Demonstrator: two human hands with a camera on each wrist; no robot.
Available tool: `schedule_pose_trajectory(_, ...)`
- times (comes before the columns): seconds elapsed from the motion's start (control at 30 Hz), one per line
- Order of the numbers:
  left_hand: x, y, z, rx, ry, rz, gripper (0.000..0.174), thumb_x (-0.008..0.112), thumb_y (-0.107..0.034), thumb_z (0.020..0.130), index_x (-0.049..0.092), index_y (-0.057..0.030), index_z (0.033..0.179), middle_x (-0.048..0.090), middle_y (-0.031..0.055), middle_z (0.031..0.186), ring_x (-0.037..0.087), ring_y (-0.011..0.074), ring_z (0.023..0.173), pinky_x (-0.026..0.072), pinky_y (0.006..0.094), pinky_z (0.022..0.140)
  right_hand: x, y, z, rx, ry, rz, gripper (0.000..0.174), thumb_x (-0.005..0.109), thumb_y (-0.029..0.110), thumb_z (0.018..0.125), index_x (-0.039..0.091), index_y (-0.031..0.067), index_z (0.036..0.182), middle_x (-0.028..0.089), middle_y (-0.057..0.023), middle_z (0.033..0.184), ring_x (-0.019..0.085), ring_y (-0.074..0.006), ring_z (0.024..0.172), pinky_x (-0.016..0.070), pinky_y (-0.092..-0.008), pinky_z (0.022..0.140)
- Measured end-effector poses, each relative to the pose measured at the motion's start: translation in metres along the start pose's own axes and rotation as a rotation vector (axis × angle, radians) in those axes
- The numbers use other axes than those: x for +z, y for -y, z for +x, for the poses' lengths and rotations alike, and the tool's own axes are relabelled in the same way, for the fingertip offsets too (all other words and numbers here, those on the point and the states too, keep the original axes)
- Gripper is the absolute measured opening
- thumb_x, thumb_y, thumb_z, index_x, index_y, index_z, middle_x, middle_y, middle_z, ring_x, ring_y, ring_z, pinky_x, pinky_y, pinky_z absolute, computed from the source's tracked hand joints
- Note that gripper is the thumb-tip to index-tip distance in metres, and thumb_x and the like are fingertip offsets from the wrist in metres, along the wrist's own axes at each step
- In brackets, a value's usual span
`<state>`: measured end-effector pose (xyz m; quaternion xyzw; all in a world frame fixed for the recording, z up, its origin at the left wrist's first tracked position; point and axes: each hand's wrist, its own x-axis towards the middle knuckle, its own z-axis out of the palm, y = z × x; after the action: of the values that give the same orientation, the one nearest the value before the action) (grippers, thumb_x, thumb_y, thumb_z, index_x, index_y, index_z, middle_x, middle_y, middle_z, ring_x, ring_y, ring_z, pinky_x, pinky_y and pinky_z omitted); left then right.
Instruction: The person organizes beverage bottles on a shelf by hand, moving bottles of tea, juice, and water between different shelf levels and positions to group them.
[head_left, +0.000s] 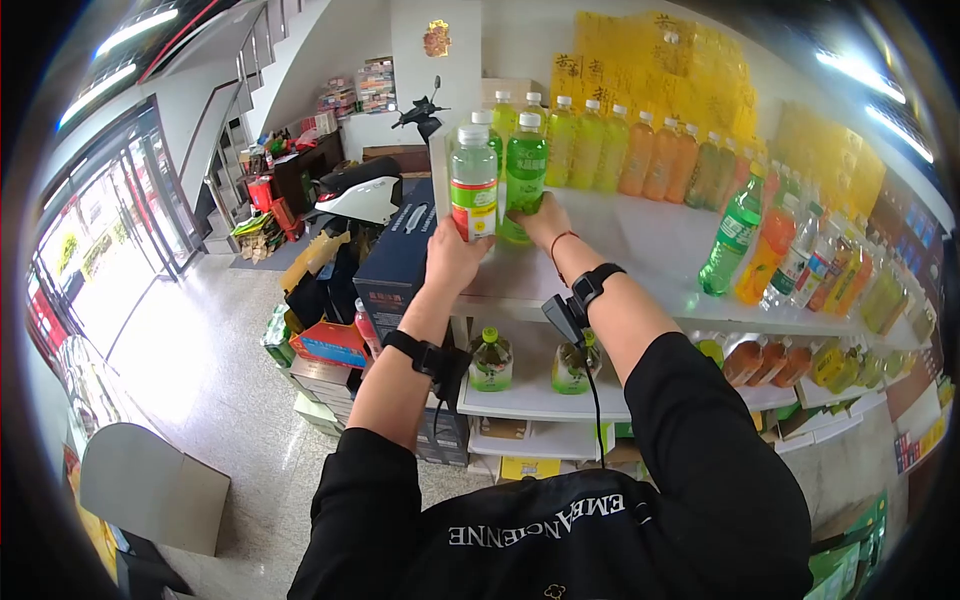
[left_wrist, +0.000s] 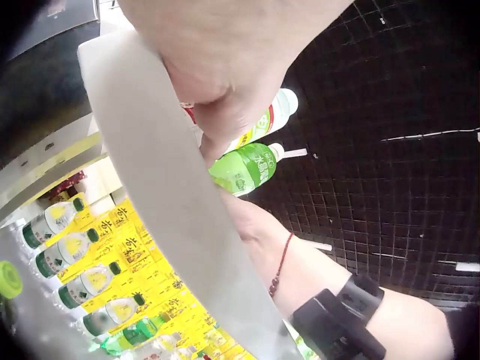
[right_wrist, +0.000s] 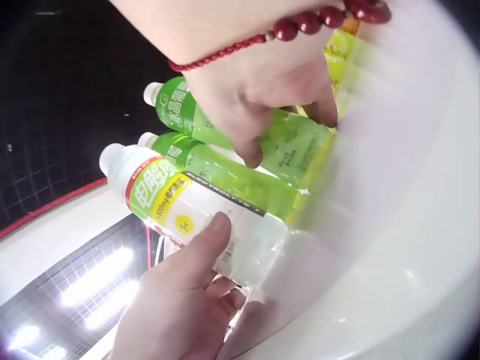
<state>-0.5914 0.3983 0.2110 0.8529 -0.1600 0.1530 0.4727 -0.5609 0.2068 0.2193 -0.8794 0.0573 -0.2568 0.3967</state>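
Observation:
My left hand grips the lower part of a clear drink bottle with a white cap and a green, yellow and red label. It stands upright at the left end of the top shelf. Just to its right, my right hand holds a green grape drink bottle low down, with thumb and fingers on either side in the right wrist view. Between these two, a second green bottle shows in that view. The left fingers lie against the clear bottle's label.
Rows of yellow-green bottles and orange bottles line the back. Nearer on the right stands a green soda bottle among others. Large bottles sit on the shelf below. A dark box and a scooter are at left.

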Motion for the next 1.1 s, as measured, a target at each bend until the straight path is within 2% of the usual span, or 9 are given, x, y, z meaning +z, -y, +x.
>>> schedule_pose_trajectory(0.07, 0.0, -0.003, -0.005, 0.087, -0.129, -0.002, 0.052, 0.08, -0.025, 0.073, 0.055, 0.0057, 0.106, 0.066, 0.0222, 0.101, 0.063, 0.0374, 0.1, 0.0502, 0.0412, 0.086, -0.008, -0.002, -0.005, 0.002, 0.004, -0.025, 0.06, 0.078, 0.035, 0.074, 0.056, -0.0038, 0.115, 0.066, -0.0228, 0.111, 0.063, -0.0358, 0.106, 0.05, -0.0408, 0.089)
schedule_pose_trajectory(0.27, 0.0, -0.019, -0.025, 0.08, -0.015, 0.084, 0.058, 0.079, -0.029, 0.076, 0.047, 0.005, 0.11, 0.061, 0.0227, 0.11, 0.062, 0.0358, 0.104, 0.0498, 0.0408, 0.087, -0.075, -0.027, -0.05, -0.134, 0.088, -0.014, 0.06, 0.076, 0.037, 0.076, 0.055, -0.0036, 0.115, 0.065, -0.0233, 0.111, 0.063, -0.0356, 0.104, 0.0497, -0.0414, 0.089)
schedule_pose_trajectory(0.33, 0.013, -0.022, -0.033, 0.123, -0.031, 0.036, 0.06, 0.078, -0.03, 0.076, 0.048, 0.0024, 0.117, 0.064, 0.0179, 0.11, 0.063, 0.0329, 0.103, 0.0488, 0.0394, 0.087, -0.104, -0.042, -0.065, -0.144, 0.087, -0.019, 0.06, 0.076, 0.039, 0.075, 0.055, -0.0025, 0.114, 0.065, -0.0241, 0.111, 0.062, -0.0371, 0.105, 0.0499, -0.0421, 0.089)
schedule_pose_trajectory(0.6, 0.068, -0.087, -0.054, 0.154, 0.07, 0.025, 0.063, 0.079, -0.031, 0.076, 0.046, 0.0061, 0.114, 0.062, 0.023, 0.109, 0.061, 0.0352, 0.104, 0.0491, 0.0398, 0.088, -0.208, -0.089, -0.108, -0.144, -0.132, -0.213, 0.057, 0.076, 0.042, 0.077, 0.057, -0.0019, 0.109, 0.068, -0.0227, 0.099, 0.065, -0.0383, 0.095, 0.0522, -0.0431, 0.082)
schedule_pose_trajectory(0.73, 0.097, -0.112, -0.058, 0.109, 0.122, -0.01, 0.064, 0.079, -0.032, 0.076, 0.046, 0.006, 0.115, 0.062, 0.0217, 0.109, 0.062, 0.0339, 0.104, 0.0495, 0.0389, 0.087, -0.229, -0.103, -0.118, -0.118, -0.133, -0.172, 0.057, 0.075, 0.042, 0.077, 0.057, -0.0023, 0.108, 0.068, -0.0225, 0.099, 0.066, -0.0384, 0.094, 0.0524, -0.0438, 0.08)
schedule_pose_trajectory(0.8, 0.119, -0.109, -0.054, 0.129, 0.099, -0.05, 0.063, 0.08, -0.034, 0.075, 0.049, 0.0039, 0.114, 0.063, 0.0151, 0.102, 0.062, 0.0248, 0.093, 0.0498, 0.036, 0.081, -0.231, -0.109, -0.118, -0.123, -0.14, -0.187, 0.056, 0.075, 0.042, 0.078, 0.057, -0.0023, 0.108, 0.068, -0.0224, 0.099, 0.066, -0.0388, 0.093, 0.0523, -0.0441, 0.079)
schedule_pose_trajectory(0.9, 0.131, -0.111, -0.052, 0.152, 0.113, -0.036, 0.065, 0.081, -0.034, 0.074, 0.049, 0.0051, 0.116, 0.064, 0.0148, 0.102, 0.063, 0.0237, 0.092, 0.0504, 0.0352, 0.081, -0.226, -0.117, -0.118, -0.156, -0.17, -0.204, 0.055, 0.075, 0.041, 0.078, 0.057, -0.0022, 0.108, 0.068, -0.0225, 0.098, 0.065, -0.0396, 0.092, 0.0523, -0.0446, 0.078)
schedule_pose_trajectory(1.0, 0.134, -0.116, -0.054, 0.115, 0.126, -0.052, 0.068, 0.081, -0.033, 0.074, 0.046, 0.0056, 0.117, 0.062, 0.0215, 0.112, 0.062, 0.0332, 0.105, 0.0501, 0.0388, 0.088, -0.22, -0.12, -0.117, -0.187, -0.207, -0.189, 0.056, 0.075, 0.041, 0.078, 0.055, -0.0021, 0.109, 0.068, -0.0229, 0.097, 0.065, -0.0403, 0.091, 0.0525, -0.045, 0.077)
schedule_pose_trajectory(1.1, 0.129, -0.121, -0.06, 0.12, 0.112, -0.025, 0.069, 0.082, -0.034, 0.073, 0.046, 0.0052, 0.117, 0.062, 0.0223, 0.114, 0.061, 0.0348, 0.107, 0.0499, 0.0391, 0.089, -0.215, -0.12, -0.119, -0.204, -0.226, -0.153, 0.056, 0.075, 0.04, 0.078, 0.054, -0.0021, 0.11, 0.068, -0.0232, 0.097, 0.065, -0.0406, 0.09, 0.0525, -0.0454, 0.075)
